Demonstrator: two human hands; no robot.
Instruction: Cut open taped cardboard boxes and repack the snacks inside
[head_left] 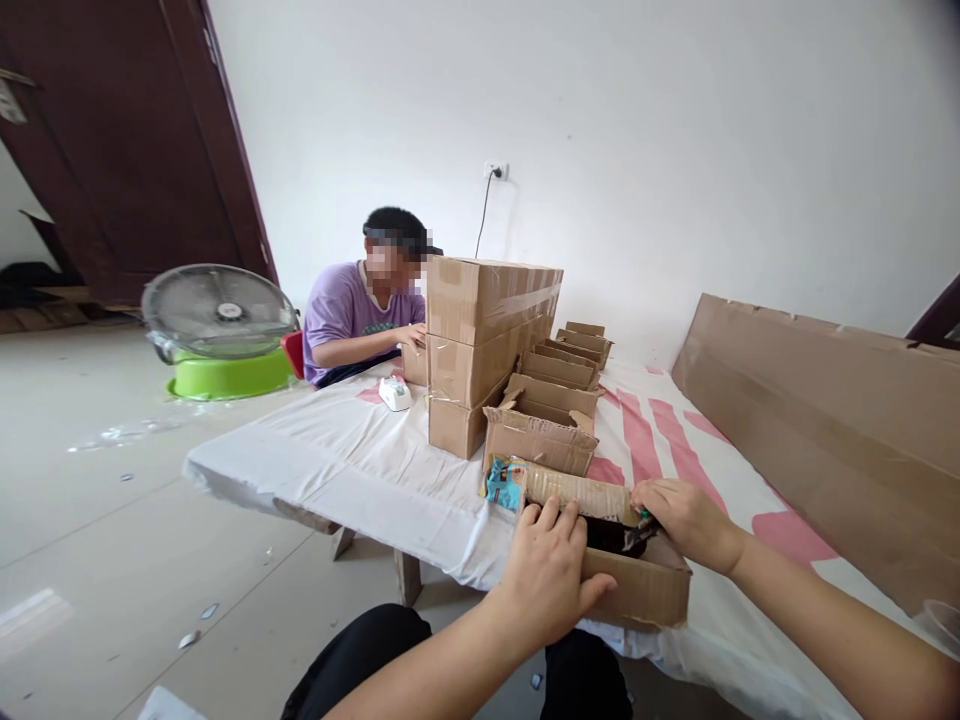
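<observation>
A small cardboard box lies open at the near edge of the table, with something black inside. My left hand grips its near left side, fingers over the rim and thumb against the outer wall. At the box's far right corner, my right hand is closed, its fingertips on something small with a green bit showing; what it is I cannot make out. A blue packet pokes out beside the box's left end, next to a raised cardboard flap.
Open boxes run back in a row behind mine. Left of them stands a stack of taped boxes. A person sits beyond it, a hand on another box. A white device lies nearby; a long cardboard sheet stands at right.
</observation>
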